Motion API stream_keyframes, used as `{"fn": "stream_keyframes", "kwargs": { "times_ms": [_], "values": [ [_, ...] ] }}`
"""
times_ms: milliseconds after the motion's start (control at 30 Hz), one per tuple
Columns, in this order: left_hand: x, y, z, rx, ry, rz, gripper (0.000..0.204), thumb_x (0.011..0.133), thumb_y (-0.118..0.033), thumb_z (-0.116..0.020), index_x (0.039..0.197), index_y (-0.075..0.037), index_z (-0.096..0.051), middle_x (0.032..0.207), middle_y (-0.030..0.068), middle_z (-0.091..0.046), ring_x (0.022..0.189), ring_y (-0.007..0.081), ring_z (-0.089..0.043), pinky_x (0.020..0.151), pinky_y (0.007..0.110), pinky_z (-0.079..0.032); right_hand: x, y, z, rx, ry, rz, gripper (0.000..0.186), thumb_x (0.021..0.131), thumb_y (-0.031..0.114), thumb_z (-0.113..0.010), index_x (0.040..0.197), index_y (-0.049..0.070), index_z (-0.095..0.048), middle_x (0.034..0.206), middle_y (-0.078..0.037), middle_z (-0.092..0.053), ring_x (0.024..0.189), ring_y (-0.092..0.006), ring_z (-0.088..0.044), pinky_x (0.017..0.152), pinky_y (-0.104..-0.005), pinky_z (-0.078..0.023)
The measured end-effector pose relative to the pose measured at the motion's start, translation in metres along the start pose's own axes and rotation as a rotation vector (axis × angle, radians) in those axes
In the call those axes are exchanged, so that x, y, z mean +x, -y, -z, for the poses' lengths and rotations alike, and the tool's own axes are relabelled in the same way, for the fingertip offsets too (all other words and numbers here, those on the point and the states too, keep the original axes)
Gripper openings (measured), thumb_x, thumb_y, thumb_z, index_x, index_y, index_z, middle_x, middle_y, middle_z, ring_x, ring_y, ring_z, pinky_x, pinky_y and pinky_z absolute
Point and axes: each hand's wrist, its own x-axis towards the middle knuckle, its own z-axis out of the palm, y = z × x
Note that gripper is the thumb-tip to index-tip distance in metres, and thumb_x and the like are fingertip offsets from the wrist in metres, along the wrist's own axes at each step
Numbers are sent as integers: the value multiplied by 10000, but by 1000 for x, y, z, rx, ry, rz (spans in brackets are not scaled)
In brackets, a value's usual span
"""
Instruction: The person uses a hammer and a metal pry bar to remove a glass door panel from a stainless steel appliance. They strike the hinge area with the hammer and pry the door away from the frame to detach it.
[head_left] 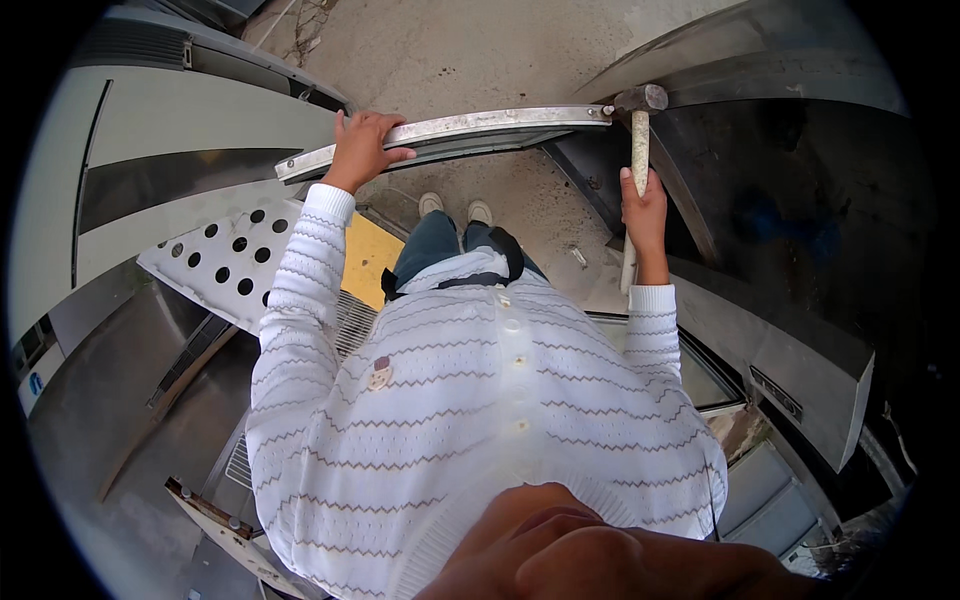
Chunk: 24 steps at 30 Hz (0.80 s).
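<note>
- In the head view, the step in hand looks like hammer work at the right end of the metal-edged panel (500,122), with you steadying its other end; whether a blow is coming or just done, you cannot tell from this.
- Your left hand (364,150) is closed over the panel's pale edge near its left end, fingers across the top and thumb lying along the side nearer you.
- Your right hand (645,212) is wrapped around the handle of the hammer (640,150), thumb pointing up toward the head.
- The hammer's dark, blocky head sits right by the bolt (607,110) at the panel's right end; whether they touch, you cannot tell.
- The next move probably calls for a firm left hand and a short, square swing, your left fingers well away from the head. A glancing hit could scuff the edge or jolt the panel.
- The panel is out in front of you, crosswise above the concrete floor (440,60), between the pale cabinet (200,120) and the dark metal casing (760,180). What bears its weight is unclear.
- It looks long and narrow from above: a scuffed, silvery strip with small fixings along it, and a darker, greyish face below.
</note>
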Motion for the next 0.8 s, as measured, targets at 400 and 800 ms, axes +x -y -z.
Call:
{"fn": "stream_keyframes", "kwargs": {
  "times_ms": [400,800],
  "values": [
    [-88,75,-6,150,19,329,758,652,-353,-855,1328,-273,-522,1295,-13,-588,1312,246,-435,1086,694,-148,-1,13,2,42,98,-82,299,958,348,-608,905,67,-522,605,29,-466,468,-50,-444,405,-233,-370],
    [-157,120,-12,59,-417,443,748,734,-397,-794,1390,-234,-472,1356,15,-563,1336,289,-429,1122,596,-206,-26,11,-24,-103,80,178,274,975,298,-584,994,26,-553,645,4,-491,489,-63,-450,429,-247,-366]
  ]
}}
